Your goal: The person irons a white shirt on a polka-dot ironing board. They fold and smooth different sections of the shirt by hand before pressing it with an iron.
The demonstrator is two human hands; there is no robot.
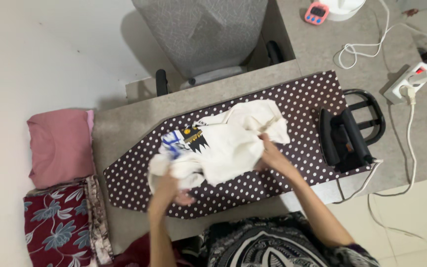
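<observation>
Both hands' grip [171, 190] [269, 155] bunches white shirt [226, 143] between them

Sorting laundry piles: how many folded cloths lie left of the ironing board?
2. A pink folded cloth lies at the far left; a dark red floral cloth lies just below it, nearer the person. More may be hidden underneath.
</observation>
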